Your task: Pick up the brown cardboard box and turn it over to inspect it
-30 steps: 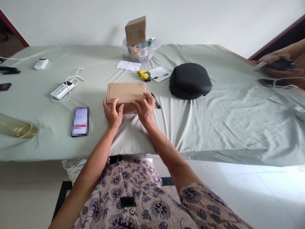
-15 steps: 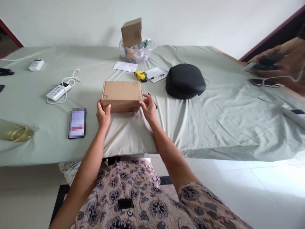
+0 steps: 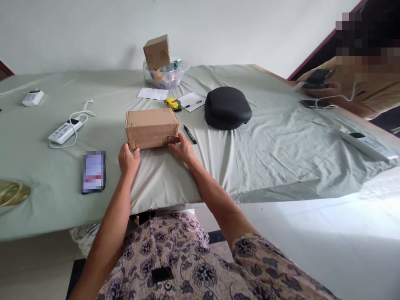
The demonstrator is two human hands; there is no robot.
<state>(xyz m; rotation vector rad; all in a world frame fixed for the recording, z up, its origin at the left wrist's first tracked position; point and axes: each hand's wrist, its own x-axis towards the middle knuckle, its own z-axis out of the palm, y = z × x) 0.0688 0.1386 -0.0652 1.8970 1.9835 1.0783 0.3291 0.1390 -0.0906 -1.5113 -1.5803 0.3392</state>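
A brown cardboard box (image 3: 152, 128) rests on the cloth-covered table in front of me, its top and taped front face showing. My left hand (image 3: 128, 160) holds its lower left front corner, with the thumb on the front. At the lower right corner, my right hand (image 3: 183, 149) grips the box with thumb and fingers; some fingertips are hidden behind it. Just right of the box lies a black marker (image 3: 190, 135). A phone (image 3: 93, 171) with a blurred screen lies left of my left forearm.
Behind the box are a yellow tape measure (image 3: 172, 104), papers (image 3: 152, 93), a pen (image 3: 193, 103) and a plastic basket (image 3: 175, 78) with a smaller box (image 3: 157, 52) on top. A black case (image 3: 227, 108) and power strips (image 3: 64, 131) also lie around. At right, another person's hands hold a dark device (image 3: 318, 78).
More of the box's front face shows now. My hands have slid down to its lower corners, and the marker is uncovered. The view has swung right, so more of the other person shows.
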